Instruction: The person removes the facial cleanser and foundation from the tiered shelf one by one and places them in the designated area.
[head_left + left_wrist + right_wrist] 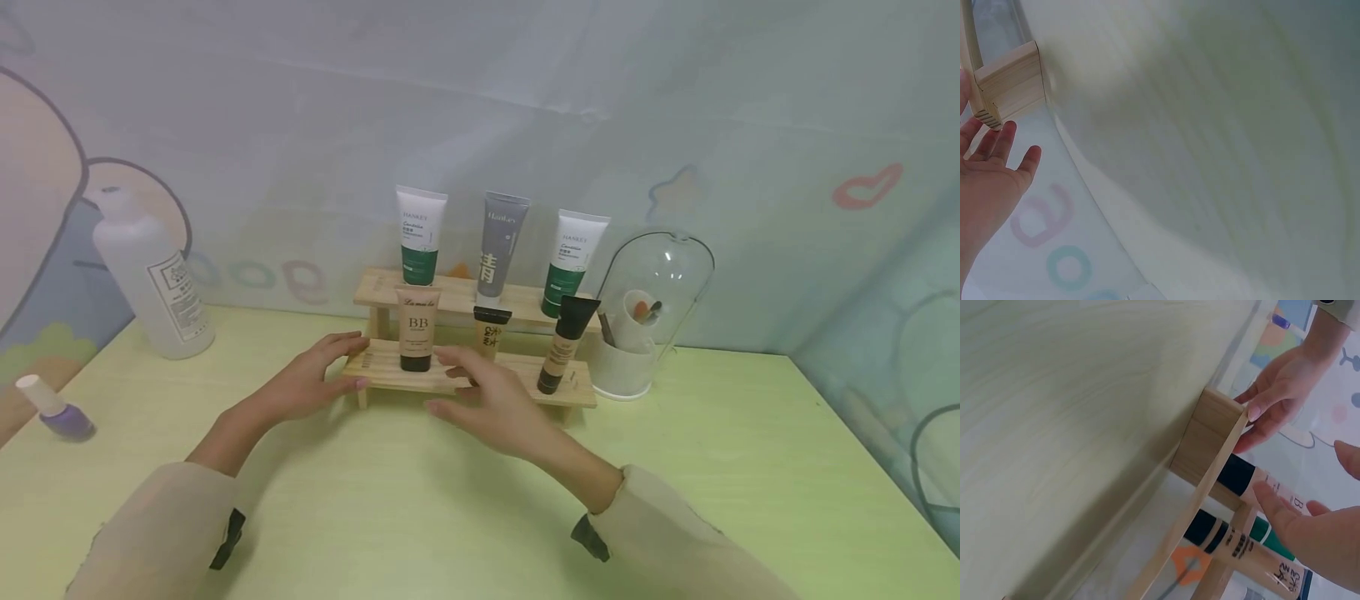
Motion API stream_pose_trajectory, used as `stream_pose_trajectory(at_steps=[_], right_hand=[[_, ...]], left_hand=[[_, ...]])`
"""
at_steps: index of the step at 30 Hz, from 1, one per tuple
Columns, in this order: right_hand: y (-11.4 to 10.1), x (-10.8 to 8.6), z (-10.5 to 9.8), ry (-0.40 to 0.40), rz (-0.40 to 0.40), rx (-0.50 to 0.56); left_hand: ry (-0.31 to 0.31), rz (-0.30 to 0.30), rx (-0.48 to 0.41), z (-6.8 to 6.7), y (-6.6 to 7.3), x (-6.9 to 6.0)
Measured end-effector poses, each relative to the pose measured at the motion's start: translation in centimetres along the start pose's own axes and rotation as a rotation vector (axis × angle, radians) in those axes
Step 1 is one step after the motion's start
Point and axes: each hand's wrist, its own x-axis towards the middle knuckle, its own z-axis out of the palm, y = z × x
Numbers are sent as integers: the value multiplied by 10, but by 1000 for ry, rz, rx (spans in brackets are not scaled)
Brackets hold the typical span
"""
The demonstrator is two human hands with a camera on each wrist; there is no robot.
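Left hand (315, 383) grips the near-left end of the stand (384, 360), thumb at the front edge, fingers behind. Right hand (498, 408) holds nothing, fingers loosely extended before the lower shelf. BB tube (417, 329) stands between the hands, by the right fingertips; contact there cannot be told. Middle tube (489, 333) is partly hidden behind the right hand; dark-capped tube (561, 354) stands just right of it. Beyond that, dome (675, 283) crowds the stand's right end. Bottle (161, 283) stands well left of the left hand. Room on the surface (750, 433): between forearms, and rightward past the dome to the right edge.
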Motion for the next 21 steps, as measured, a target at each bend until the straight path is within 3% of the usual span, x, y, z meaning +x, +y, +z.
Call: stream_pose_trajectory(at_steps=[7,21], right_hand=[[1,15,12,115,40,72],[6,38,25,222,105,123]], left_hand=[[-5,-6,-16,0,0,0],[-13,-12,-36,0,1,-1]])
